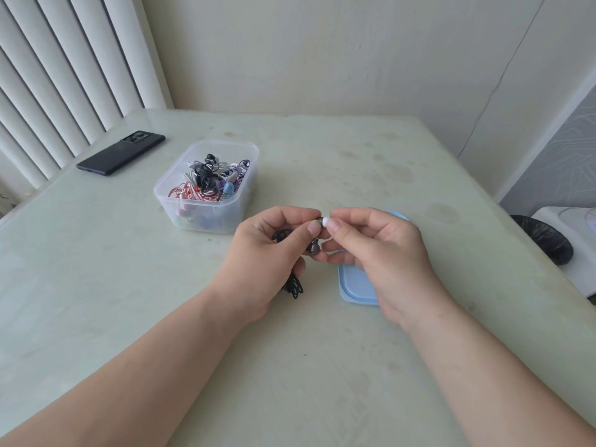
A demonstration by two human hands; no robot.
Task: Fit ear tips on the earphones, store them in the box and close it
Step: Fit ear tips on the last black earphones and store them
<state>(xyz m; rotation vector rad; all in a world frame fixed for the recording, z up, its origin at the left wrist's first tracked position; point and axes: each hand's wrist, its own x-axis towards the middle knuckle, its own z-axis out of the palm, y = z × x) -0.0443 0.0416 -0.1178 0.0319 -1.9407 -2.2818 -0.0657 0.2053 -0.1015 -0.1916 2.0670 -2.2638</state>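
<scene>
Hands meet mid-table: the left hand (277, 253) pinches a grey earbud (319, 220), black cable (295, 287) bunched in its palm to stay tidy; the right hand (374, 250) pinches a white ear tip (326, 221) against the bud, probably to fit it. The open box (248, 195) sits beyond the left hand, the blue lid (354, 285) under the right, with bare table (290, 366) nearer the wrists.

Clear box (206, 185) w/ red, black, purple cords; lid (356, 285) lt blue; phone (121, 152) black; ear tip (325, 221) white.
</scene>
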